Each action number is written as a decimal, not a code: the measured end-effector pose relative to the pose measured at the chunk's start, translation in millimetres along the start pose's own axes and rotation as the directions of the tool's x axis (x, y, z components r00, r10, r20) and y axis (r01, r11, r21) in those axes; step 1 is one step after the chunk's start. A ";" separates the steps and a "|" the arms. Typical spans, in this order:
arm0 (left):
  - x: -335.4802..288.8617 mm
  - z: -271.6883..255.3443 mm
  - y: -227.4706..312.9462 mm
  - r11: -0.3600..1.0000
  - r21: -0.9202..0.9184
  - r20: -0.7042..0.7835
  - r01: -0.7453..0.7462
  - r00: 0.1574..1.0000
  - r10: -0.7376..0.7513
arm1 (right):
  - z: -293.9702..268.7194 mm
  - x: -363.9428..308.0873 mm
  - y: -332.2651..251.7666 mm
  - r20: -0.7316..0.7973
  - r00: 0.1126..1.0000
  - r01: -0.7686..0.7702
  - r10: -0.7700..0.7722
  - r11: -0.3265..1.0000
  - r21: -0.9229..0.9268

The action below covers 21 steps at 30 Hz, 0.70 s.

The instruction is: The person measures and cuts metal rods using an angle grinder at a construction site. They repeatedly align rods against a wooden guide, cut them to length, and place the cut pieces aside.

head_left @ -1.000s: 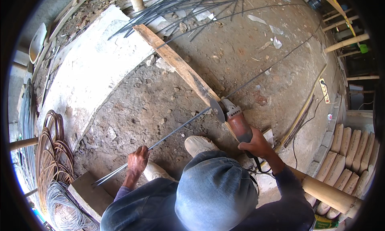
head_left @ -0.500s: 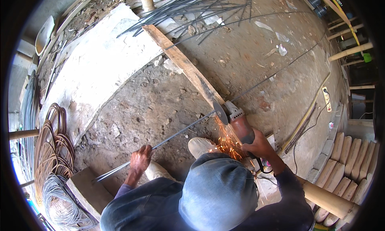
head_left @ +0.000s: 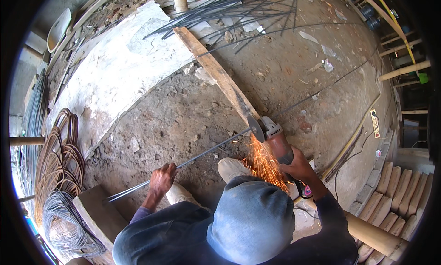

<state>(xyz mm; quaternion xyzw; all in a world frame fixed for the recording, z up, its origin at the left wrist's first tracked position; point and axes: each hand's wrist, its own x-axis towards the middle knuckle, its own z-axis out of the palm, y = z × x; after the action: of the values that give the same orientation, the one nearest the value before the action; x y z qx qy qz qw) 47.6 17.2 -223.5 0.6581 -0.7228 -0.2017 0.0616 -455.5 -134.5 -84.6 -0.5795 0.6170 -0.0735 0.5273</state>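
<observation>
My right hand (head_left: 297, 166) grips an angle grinder (head_left: 278, 145) with a reddish-brown body. Its round disc (head_left: 257, 128) meets thin steel rods (head_left: 211, 149) at the near end of a wooden plank (head_left: 220, 76), where the exact contact is hidden. Orange sparks (head_left: 264, 161) spray from there toward me. On the left, my left hand (head_left: 163, 178) is closed around the rods, whose ends stick out beyond it over a grey block (head_left: 98, 212). Between my arms, a rounded blue cloth shape (head_left: 252, 214) covers part of the ground.
Coils of brown rod (head_left: 62, 150) and grey wire (head_left: 69, 226) lie at the left. Many dark rods (head_left: 229, 14) are scattered at the far side. A yellow power strip (head_left: 375, 124) with a cord sits right, above stacked tan blocks (head_left: 390, 196). A bamboo pole (head_left: 376, 233) lies nearby.
The spark spray has grown denser and wider. My hands keep their holds on the rods and grinder, and the whole view has shifted slightly.
</observation>
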 end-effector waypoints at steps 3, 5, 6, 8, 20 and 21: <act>-0.5 -1.1 0.5 1.000 0.006 0.011 0.004 1.000 -0.004 | 0.3 -1.6 -0.8 -0.021 0.999 -0.038 0.038 0.999 -0.017; -0.1 -1.9 1.4 1.000 0.019 0.034 0.008 0.999 -0.008 | 1.7 1.0 0.1 -0.009 0.998 -0.057 0.057 0.998 -0.036; 0.2 -2.3 1.9 1.000 0.017 0.025 0.009 1.000 -0.010 | 3.2 3.1 0.8 -0.020 0.999 0.025 -0.026 0.998 -0.054; 1.1 -3.1 3.1 1.000 0.005 0.006 0.012 1.000 -0.012 | 4.9 6.1 2.6 -0.059 0.998 0.027 -0.032 0.997 -0.078; 0.2 -1.7 1.0 1.000 -0.004 0.025 0.030 0.999 -0.030 | -0.7 12.1 20.5 -0.001 0.997 -0.074 0.074 0.996 -0.048; 0.3 -1.1 0.4 1.000 0.003 0.017 0.021 1.000 -0.021 | 0.0 12.2 20.8 -0.018 1.000 -0.012 0.011 0.998 -0.057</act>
<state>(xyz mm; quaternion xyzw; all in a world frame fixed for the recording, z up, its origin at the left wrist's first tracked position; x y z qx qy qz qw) 47.5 16.7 -222.4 0.6641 -0.7166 -0.2066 0.0523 -466.0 -137.6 -106.2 -0.5901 0.6268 -0.0577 0.5055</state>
